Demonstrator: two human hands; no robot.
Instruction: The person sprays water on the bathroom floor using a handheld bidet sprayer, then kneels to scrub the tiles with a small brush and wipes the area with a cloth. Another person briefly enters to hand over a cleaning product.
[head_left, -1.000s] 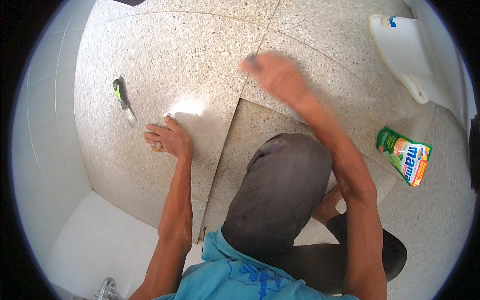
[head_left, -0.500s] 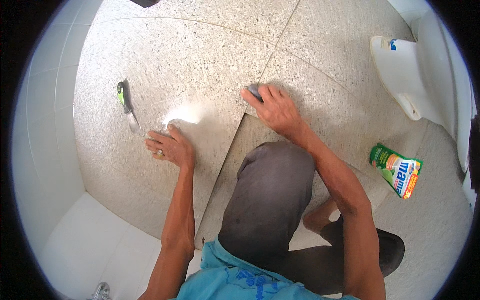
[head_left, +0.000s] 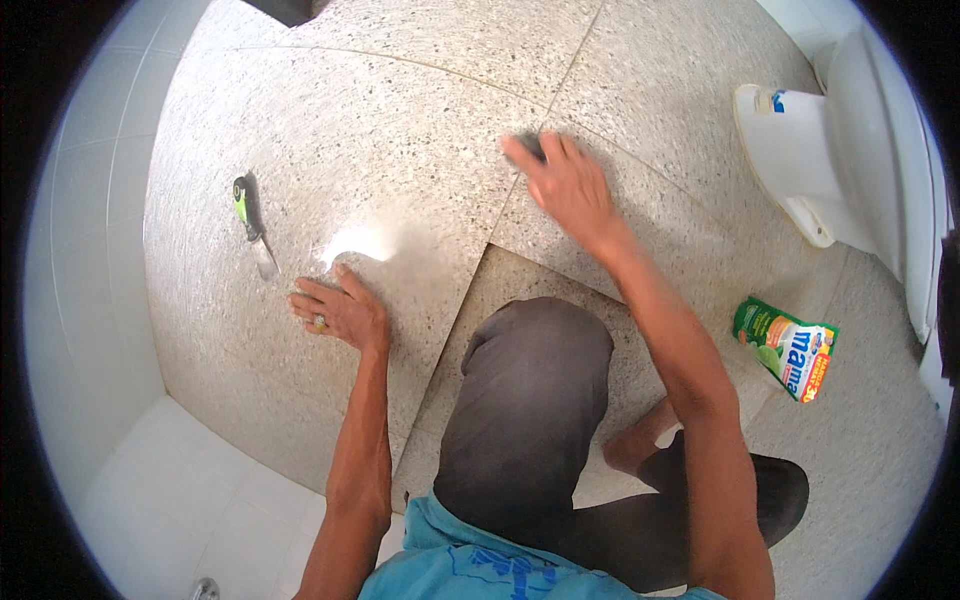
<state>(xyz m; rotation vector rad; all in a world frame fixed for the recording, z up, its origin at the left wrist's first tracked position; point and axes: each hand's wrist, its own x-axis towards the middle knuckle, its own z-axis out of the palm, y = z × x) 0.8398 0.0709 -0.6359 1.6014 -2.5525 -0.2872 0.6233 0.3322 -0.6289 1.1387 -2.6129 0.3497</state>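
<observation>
Nearest the camera: a blue shirt [head_left: 470, 565] at the lower edge, and a bent knee in dark grey trousers [head_left: 530, 400] over the floor. A bare foot [head_left: 640, 450] shows just right of the knee.

Left forearm runs up from the lower edge. Left hand [head_left: 335, 310] lies flat on the speckled stone floor [head_left: 400, 130], palm down, fingers spread and pointing left, holding nothing. A ring shows on one finger. A bright wet-looking patch [head_left: 365, 240] of glare sits on the floor just above this hand.

Left of that hand, near but not touching: a scraper [head_left: 250, 225] with a green handle and a metal blade, lying flat on the floor, blade end toward the person.

Right arm reaches up and forward across the knee. Right hand [head_left: 560, 180] is palm down, fingers together and extended, pressing a small dark pad [head_left: 530, 148] onto the floor. Pad mostly hidden under the fingers; only its far edge shows. It sits near a joint line between floor slabs.

Right side, well apart from both hands: a green and white packet [head_left: 785, 345] lying flat on the floor.

Farthest, upper right: the base of a white toilet [head_left: 800, 150]. White tiled wall [head_left: 90, 300] curves along the left.
</observation>
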